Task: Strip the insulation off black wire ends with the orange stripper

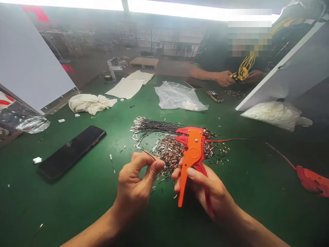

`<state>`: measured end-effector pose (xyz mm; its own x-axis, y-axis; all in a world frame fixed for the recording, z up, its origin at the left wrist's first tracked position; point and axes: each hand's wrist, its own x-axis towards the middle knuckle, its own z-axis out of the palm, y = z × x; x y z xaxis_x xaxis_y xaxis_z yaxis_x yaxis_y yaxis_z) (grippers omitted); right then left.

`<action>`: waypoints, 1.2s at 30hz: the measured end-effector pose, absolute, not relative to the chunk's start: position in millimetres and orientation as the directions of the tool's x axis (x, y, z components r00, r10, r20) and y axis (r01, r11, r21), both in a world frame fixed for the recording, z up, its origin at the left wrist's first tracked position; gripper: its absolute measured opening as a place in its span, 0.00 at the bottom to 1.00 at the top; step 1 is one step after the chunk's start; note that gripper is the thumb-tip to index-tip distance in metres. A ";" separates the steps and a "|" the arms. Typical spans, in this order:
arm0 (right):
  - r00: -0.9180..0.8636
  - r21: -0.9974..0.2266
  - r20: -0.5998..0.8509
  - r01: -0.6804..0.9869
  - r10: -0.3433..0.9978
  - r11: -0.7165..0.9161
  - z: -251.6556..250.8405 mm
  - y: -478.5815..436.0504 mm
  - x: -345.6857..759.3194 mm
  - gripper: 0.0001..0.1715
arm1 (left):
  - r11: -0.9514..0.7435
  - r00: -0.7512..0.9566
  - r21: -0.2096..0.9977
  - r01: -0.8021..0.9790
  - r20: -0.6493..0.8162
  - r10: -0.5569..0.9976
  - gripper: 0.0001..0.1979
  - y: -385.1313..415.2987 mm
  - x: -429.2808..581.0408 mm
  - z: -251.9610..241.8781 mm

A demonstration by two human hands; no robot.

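Observation:
My right hand (205, 188) is wrapped round the handles of an orange wire stripper (191, 151), its jaws pointing away from me over a heap of cut wire bits (172, 151). My left hand (136, 178) pinches a thin short wire (147, 153) between thumb and fingers, just left of the tool. A bundle of black wires with bare ends (154, 126) lies behind the heap on the green table (77, 199).
A black phone (70, 152) lies left. A white cloth (88, 103), papers (128, 85) and a clear plastic bag (177, 97) sit farther back. A red wire (277, 151) runs right to a red tool (312, 180). Across the table another person's hands (226, 78) hold yellow wires.

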<state>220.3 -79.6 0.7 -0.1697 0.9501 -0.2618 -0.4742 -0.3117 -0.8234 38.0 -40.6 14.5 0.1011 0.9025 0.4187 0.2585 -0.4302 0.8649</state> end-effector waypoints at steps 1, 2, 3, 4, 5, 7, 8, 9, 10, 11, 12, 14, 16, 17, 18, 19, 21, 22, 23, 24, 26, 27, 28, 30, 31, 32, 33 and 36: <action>-0.169 -0.832 -0.252 -0.466 0.953 -0.302 0.6 -79.6 219.7 0.18 | -0.470 0.157 0.851 0.235 0.445 0.882 0.12 -41.4 38.9 13.2; -0.173 -0.836 -0.244 -0.462 0.954 -0.297 0.4 -79.6 218.9 0.18 | -0.510 0.211 0.834 0.211 0.471 0.857 0.10 -42.1 39.6 11.8; -0.179 -0.835 -0.238 -0.465 0.955 -0.295 0.2 -79.8 218.2 0.17 | -0.546 0.258 0.815 0.196 0.494 0.830 0.09 -42.6 40.2 10.5; -0.187 -0.831 -0.236 -0.471 0.954 -0.298 0.0 -80.2 217.7 0.16 | -0.576 0.295 0.795 0.189 0.514 0.806 0.08 -42.9 40.7 9.5; -0.195 -0.824 -0.235 -0.480 0.952 -0.302 -0.1 -80.6 217.4 0.16 | -0.600 0.323 0.777 0.189 0.528 0.786 0.08 -43.0 41.0 8.8; -0.206 -0.801 -0.231 -0.515 0.951 -0.306 -0.1 -81.8 217.7 0.14 | -0.623 0.341 0.757 0.199 0.542 0.768 0.07 -42.5 41.6 8.2; -0.210 -0.787 -0.228 -0.535 0.951 -0.307 0.0 -82.4 218.2 0.13 | -0.623 0.343 0.756 0.200 0.542 0.767 0.06 -42.0 41.9 8.1; -0.213 -0.774 -0.223 -0.554 0.951 -0.305 0.4 -83.0 218.9 0.12 | -0.616 0.344 0.762 0.198 0.535 0.772 0.05 -41.5 42.4 8.1; -0.213 -0.764 -0.216 -0.570 0.953 -0.301 0.8 -83.3 219.7 0.12 | -0.605 0.351 0.773 0.191 0.521 0.778 0.04 -41.1 43.1 8.0; -0.214 -0.758 -0.208 -0.581 0.954 -0.296 1.3 -83.4 220.4 0.11 | -0.590 0.361 0.786 0.184 0.504 0.784 0.04 -40.7 43.8 7.6; -0.213 -0.758 -0.201 -0.584 0.956 -0.290 1.8 -83.4 221.1 0.10 | -0.576 0.373 0.799 0.175 0.487 0.790 0.04 -40.4 44.7 7.1; -0.207 -0.773 -0.182 -0.575 0.961 -0.270 2.8 -83.2 221.7 0.11 | -0.537 0.383 0.829 0.157 0.450 0.807 0.04 -40.3 46.3 5.8; -0.210 -0.795 -0.172 -0.548 0.963 -0.261 3.4 -83.2 221.1 0.12 | -0.483 0.371 0.864 0.146 0.405 0.836 0.05 -40.5 47.4 5.2; -0.217 -0.806 -0.162 -0.534 0.963 -0.256 3.4 -83.5 220.4 0.12 | -0.446 0.358 0.883 0.142 0.375 0.855 0.05 -40.4 47.7 5.7; -0.225 -0.816 -0.148 -0.522 0.963 -0.247 3.1 -84.0 219.6 0.13 | -0.405 0.349 0.904 0.138 0.339 0.874 0.06 -40.2 47.6 6.7; -0.238 -0.824 -0.131 -0.514 0.963 -0.239 2.5 -84.6 218.7 0.13 | -0.359 0.337 0.924 0.133 0.298 0.893 0.06 -39.8 47.2 8.2; -0.269 -0.835 -0.091 -0.504 0.959 -0.221 0.7 -86.0 217.2 0.13 | -0.262 0.308 0.958 0.117 0.215 0.927 0.09 -38.2 45.6 11.8; -0.287 -0.837 -0.070 -0.505 0.955 -0.213 -0.4 -86.7 216.7 0.13 | -0.218 0.284 0.970 0.105 0.181 0.942 0.10 -37.1 44.3 13.6; -0.305 -0.835 -0.054 -0.508 0.951 -0.211 -1.6 -87.3 216.4 0.13 | -0.184 0.253 0.979 0.088 0.157 0.955 0.10 -35.9 42.7 14.9; -0.324 -0.828 -0.044 -0.517 0.945 -0.216 -2.7 -87.9 216.1 0.14 | -0.163 0.220 0.984 0.067 0.145 0.965 0.11 -34.7 41.1 15.8; -0.354 -0.807 -0.028 -0.544 0.935 -0.231 -4.9 -88.6 215.6 0.14 | -0.155 0.153 0.988 0.012 0.151 0.977 0.12 -33.0 37.8 16.2; -0.369 -0.795 -0.022 -0.557 0.929 -0.241 -5.7 -88.8 215.2 0.14 | -0.161 0.122 0.987 -0.017 0.162 0.979 0.12 -32.7 36.4 15.9; -0.380 -0.785 -0.020 -0.567 0.925 -0.251 -6.5 -88.9 214.8 0.14 | -0.166 0.098 0.985 -0.042 0.169 0.981 0.12 -32.9 35.3 15.4; -0.395 -0.770 -0.015 -0.581 0.918 -0.262 -7.7 -88.8 214.2 0.14 | -0.172 0.052 0.983 -0.070 0.176 0.983 0.12 -34.4 33.8 14.5; -0.403 -0.766 -0.008 -0.585 0.915 -0.265 -8.2 -88.6 214.1 0.15 | -0.180 0.028 0.981 -0.072 0.182 0.983 0.11 -35.3 33.4 14.5; -0.411 -0.765 -0.003 -0.586 0.912 -0.267 -8.7 -88.4 214.3 0.14 | -0.190 0.005 0.979 -0.071 0.191 0.982 0.10 -36.2 33.1 14.9; -0.420 -0.765 0.001 -0.585 0.908 -0.270 -9.1 -88.3 214.8 0.14 | -0.202 -0.017 0.977 -0.070 0.201 0.979 0.09 -36.9 32.9 15.8; -0.458 -0.770 -0.012 -0.562 0.889 -0.300 -10.9 -89.8 217.5 0.14 | -0.234 -0.070 0.967 -0.100 0.228 0.971 0.09 -36.0 32.3 20.7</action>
